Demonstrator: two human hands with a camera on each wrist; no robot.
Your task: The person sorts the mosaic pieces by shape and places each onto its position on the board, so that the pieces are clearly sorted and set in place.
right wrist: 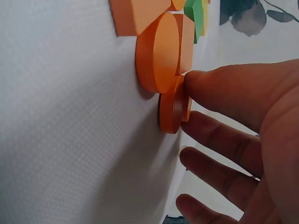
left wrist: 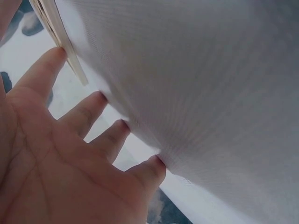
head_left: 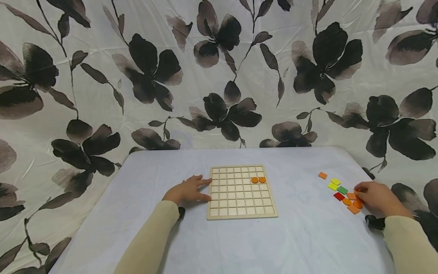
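Right wrist view shows an orange piece [right wrist: 186,106] at the right end of a loose group on the table's right side, pinched between the thumb and index finger of the right hand [head_left: 380,196], its other fingers clear of it. Beside it lie orange discs [head_left: 347,201] and orange squares [head_left: 353,209]; farther left come a red square [head_left: 339,196], a green square [head_left: 342,190] and two yellow squares [head_left: 332,186]. Well left of these, mid-table, lies the board [head_left: 242,219], two discs [head_left: 254,180] side by side toward its far end, by the right edge. The left hand [head_left: 188,190], fingers spread and gripping nothing, touches the board's left edge. White cloth [head_left: 308,243] covers the table; beyond hangs a flowered backdrop [head_left: 273,23]
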